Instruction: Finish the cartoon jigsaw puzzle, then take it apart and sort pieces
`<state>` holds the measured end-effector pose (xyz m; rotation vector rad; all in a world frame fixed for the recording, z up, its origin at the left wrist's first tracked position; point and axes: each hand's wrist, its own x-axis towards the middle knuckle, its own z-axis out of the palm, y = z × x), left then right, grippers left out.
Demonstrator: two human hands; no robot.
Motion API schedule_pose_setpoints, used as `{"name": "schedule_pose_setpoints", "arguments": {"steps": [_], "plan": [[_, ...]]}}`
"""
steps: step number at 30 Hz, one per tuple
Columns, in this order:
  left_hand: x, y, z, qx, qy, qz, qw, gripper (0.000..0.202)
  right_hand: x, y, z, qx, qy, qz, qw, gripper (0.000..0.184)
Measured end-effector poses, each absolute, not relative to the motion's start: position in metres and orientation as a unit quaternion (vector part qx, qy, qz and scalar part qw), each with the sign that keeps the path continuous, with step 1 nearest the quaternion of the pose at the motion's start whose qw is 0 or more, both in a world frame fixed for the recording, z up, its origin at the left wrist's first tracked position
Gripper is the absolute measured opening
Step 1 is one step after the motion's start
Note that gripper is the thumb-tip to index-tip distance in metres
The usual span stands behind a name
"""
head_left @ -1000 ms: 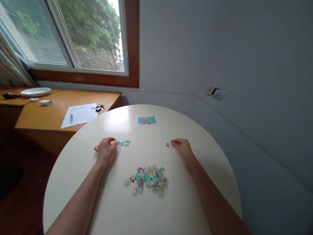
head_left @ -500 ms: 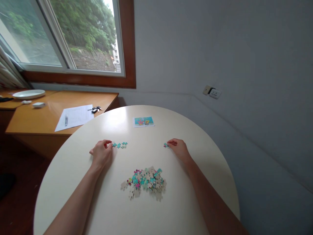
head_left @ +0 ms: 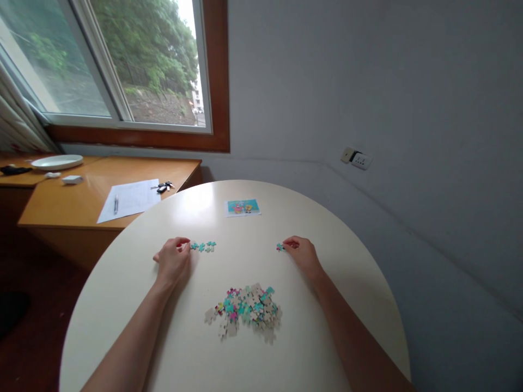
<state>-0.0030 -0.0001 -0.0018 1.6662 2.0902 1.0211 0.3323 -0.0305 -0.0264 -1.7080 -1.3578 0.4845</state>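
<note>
On a round cream table (head_left: 310, 348) lies a heap of loose puzzle pieces (head_left: 245, 312) between my forearms. My left hand (head_left: 172, 259) rests on the table with curled fingers, its fingertips pinched against the left end of a short row of joined teal pieces (head_left: 204, 246). My right hand (head_left: 303, 253) lies knuckles up, its fingertips pinching a small teal piece (head_left: 280, 247) against the table. A small picture card (head_left: 243, 207) lies at the table's far side.
A wooden desk (head_left: 77, 204) stands to the left under the window, with a paper sheet and pen (head_left: 128, 199), keys (head_left: 163, 187), a white plate (head_left: 57, 161) and small items. A grey wall with a socket (head_left: 359, 159) runs close on the right.
Both hands stay where they were on their pieces. Only the view has shifted slightly.
</note>
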Motion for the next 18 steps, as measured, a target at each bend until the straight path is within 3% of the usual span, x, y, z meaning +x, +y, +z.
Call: {"name": "schedule_pose_setpoints", "arguments": {"steps": [8, 18], "plan": [[-0.0027, -0.0004, -0.0035, 0.58, 0.715, 0.367, 0.132, 0.02, 0.3286, -0.0331, -0.0242, -0.689, -0.558, 0.157, 0.436, 0.01], [-0.0027, -0.003, 0.0006, 0.58, 0.691, 0.415, 0.116, 0.02, 0.3297, -0.0299, -0.0272, -0.671, -0.502, 0.18, 0.515, 0.015]]}}
